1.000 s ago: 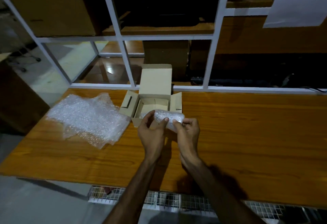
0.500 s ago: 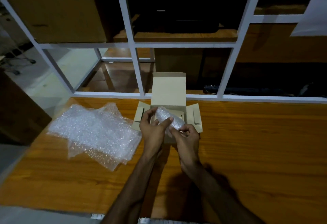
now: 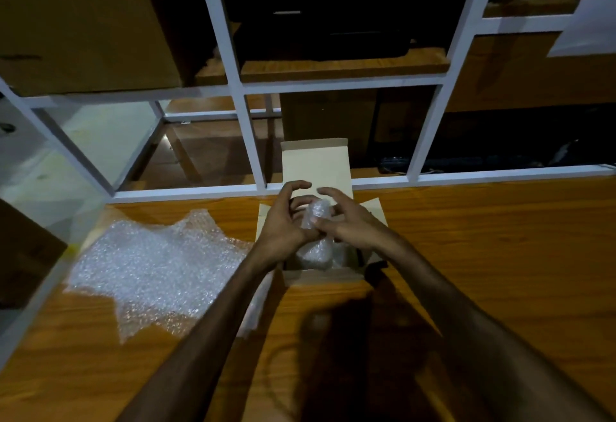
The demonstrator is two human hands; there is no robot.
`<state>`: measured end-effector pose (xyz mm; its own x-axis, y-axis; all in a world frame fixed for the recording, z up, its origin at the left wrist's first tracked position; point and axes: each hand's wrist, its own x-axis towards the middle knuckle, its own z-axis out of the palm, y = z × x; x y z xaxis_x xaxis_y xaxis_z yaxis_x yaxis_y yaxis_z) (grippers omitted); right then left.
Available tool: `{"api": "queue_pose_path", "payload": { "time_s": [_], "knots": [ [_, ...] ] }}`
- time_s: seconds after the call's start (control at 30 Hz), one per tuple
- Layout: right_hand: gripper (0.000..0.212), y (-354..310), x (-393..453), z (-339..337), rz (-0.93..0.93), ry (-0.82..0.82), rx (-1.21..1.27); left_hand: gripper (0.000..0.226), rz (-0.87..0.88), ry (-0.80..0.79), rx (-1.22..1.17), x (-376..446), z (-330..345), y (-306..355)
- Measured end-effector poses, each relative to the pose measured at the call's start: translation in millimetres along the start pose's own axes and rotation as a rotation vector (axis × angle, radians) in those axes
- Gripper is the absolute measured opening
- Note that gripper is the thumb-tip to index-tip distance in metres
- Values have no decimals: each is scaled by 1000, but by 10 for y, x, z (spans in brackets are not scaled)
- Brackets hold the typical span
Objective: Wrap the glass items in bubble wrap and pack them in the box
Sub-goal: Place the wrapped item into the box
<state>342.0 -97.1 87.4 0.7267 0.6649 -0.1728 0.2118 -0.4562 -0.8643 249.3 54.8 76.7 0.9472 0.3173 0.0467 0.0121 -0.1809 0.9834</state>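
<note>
A small open cardboard box point(image 3: 316, 163) stands on the wooden table point(image 3: 483, 255), its lid flap raised at the back. Both my hands are over the box's opening. Between them is a glass item rolled in bubble wrap point(image 3: 316, 216), tilted nearly upright with its lower end down inside the box. My left hand point(image 3: 283, 225) curls round its left side. My right hand point(image 3: 350, 221) pinches it with the thumb while the other fingers arch above it. The glass itself is hidden by the wrap.
Loose bubble wrap sheets point(image 3: 156, 265) lie on the table left of the box. A white metal frame point(image 3: 246, 135) runs along the table's far edge, with a large cardboard carton point(image 3: 83, 21) and dark shelves behind it. Bare wood stretches to the right.
The wrapped bundle went from lying sideways above the box's front edge to nearly upright, lowered into the box. Both hands moved forward over the opening. The camera came closer.
</note>
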Motion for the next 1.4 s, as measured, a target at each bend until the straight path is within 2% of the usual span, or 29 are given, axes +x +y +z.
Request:
{"api": "queue_pose_path", "payload": {
  "time_s": [0.1, 0.27, 0.4, 0.5, 0.6, 0.67, 0.73, 0.8, 0.97, 1.1, 1.2, 1.3, 1.4],
  "knots": [
    [53, 33, 160, 21, -69, 90, -67, 99, 53, -21, 53, 113, 74, 17],
    [23, 225, 271, -4, -52, 178, 149, 114, 103, 95, 85, 155, 206, -16],
    [16, 337, 316, -69, 48, 208, 413, 98, 103, 251, 215, 70, 313, -135],
    [23, 413, 347, -83, 191, 224, 645, 96, -29, 203, 259, -21, 276, -264],
    [9, 426, 351, -64, 261, 192, 809, 87, -135, 194, 178, -48, 228, -308],
    [9, 416, 370, -12, 266, 208, 815, 75, -172, 205, 141, -20, 208, -274],
    [22, 433, 427, 42, 278, 220, 725, 70, -185, 191, 170, 25, 166, -281],
    [22, 447, 486, 61, 280, 222, 550, 69, -202, 175, 216, 74, 115, -326],
    [25, 437, 583, -11, 248, 197, -72, 69, -217, 129, 372, 229, 26, -416],
    [22, 491, 612, -22, 299, 99, -214, 63, -216, 66, 444, 319, 16, -485],
    [19, 523, 621, 18, 296, 110, -329, 61, -224, 43, 497, 366, 67, -521],
    [16, 511, 610, 52, 265, 113, -460, 66, -236, 21, 567, 403, 105, -566],
    [14, 520, 609, 55, 221, -2, -528, 76, -241, -6, 652, 400, 119, -595]
  ]
}}
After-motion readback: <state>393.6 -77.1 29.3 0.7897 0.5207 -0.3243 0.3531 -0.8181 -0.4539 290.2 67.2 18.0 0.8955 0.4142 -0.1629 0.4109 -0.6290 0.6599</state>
